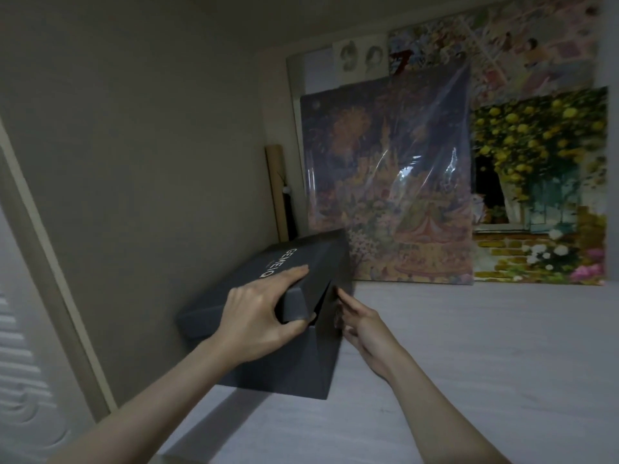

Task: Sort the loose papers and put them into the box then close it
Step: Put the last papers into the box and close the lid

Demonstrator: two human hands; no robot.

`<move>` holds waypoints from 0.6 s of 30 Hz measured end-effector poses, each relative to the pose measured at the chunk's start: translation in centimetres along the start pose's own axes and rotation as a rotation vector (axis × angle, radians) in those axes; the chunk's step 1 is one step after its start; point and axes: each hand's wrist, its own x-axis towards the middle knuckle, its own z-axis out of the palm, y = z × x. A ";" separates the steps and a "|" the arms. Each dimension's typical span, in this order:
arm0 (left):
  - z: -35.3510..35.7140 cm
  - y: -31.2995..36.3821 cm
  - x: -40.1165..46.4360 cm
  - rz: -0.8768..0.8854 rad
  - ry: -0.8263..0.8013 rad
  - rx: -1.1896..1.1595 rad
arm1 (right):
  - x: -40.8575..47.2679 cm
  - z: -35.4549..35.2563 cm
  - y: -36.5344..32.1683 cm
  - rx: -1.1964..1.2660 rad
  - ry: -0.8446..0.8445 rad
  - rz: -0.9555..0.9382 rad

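Observation:
A dark grey box stands on the pale table near the left wall. Its lid, printed with white letters, sits tilted on top, with a gap showing at the near right corner. My left hand grips the lid's near corner, fingers over the top and thumb under the edge. My right hand lies with straight fingers against the box's right side, just below the lid. No loose papers are in sight; the inside of the box is hidden.
Several painted canvases lean against the back wall: a fireworks scene under loose plastic wrap and a yellow-flower window scene. A cardboard tube stands in the corner. The pale table stretches to the right.

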 end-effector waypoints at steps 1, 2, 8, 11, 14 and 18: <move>-0.1 0.0 0.0 0.026 -0.027 0.019 | 0.1 -0.1 0.0 0.022 0.003 0.012; -0.3 0.0 0.0 0.050 -0.055 0.034 | 0.1 -0.2 0.0 0.040 0.006 0.019; -0.6 -0.4 -0.1 0.132 -0.132 0.068 | 0.4 -0.4 -0.1 0.100 0.005 0.019; -0.7 -0.4 -0.1 0.150 -0.140 0.081 | 0.5 -0.5 -0.1 0.114 0.005 0.018; -0.7 -0.4 -0.1 0.177 -0.140 0.111 | 0.4 -0.7 -0.4 0.127 0.006 0.026; -0.4 -0.7 -0.1 0.243 -0.143 0.129 | 0.2 -0.9 -0.9 0.149 0.007 0.039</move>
